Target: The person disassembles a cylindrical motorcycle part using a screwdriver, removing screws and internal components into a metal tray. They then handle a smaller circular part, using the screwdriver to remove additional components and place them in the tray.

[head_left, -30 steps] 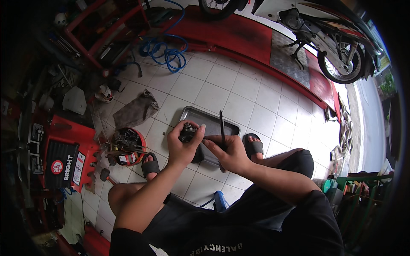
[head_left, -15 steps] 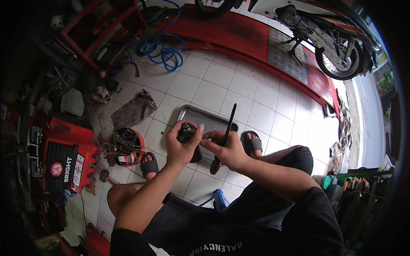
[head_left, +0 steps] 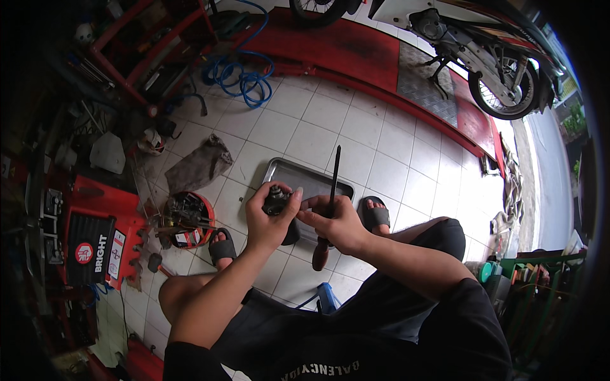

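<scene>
My left hand (head_left: 270,225) is closed around a small dark metal part (head_left: 276,199), perhaps a carburetor, though the fingers cover much of it. A long screwdriver (head_left: 335,170) lies across my right hand (head_left: 341,223), its dark shaft pointing away from me and its reddish-brown handle sticking out below the palm. The thumb and forefinger of that hand are pinched together beside the metal part; whether something tiny is between them cannot be made out. Under both hands a shallow metal tray (head_left: 311,166) rests on the tiled floor.
Left of the tray are a red tub (head_left: 206,204) of tools and parts, a grey rag (head_left: 202,162) and a hammer (head_left: 155,261). A red machine (head_left: 121,190) stands farther left. Beyond lie a coiled blue hose (head_left: 244,82) and a red lift platform (head_left: 356,57) with a motorcycle (head_left: 470,47).
The screwdriver has swung more upright in my right hand, its tip moving left and its handle lower. My left hand and the metal part have barely moved.
</scene>
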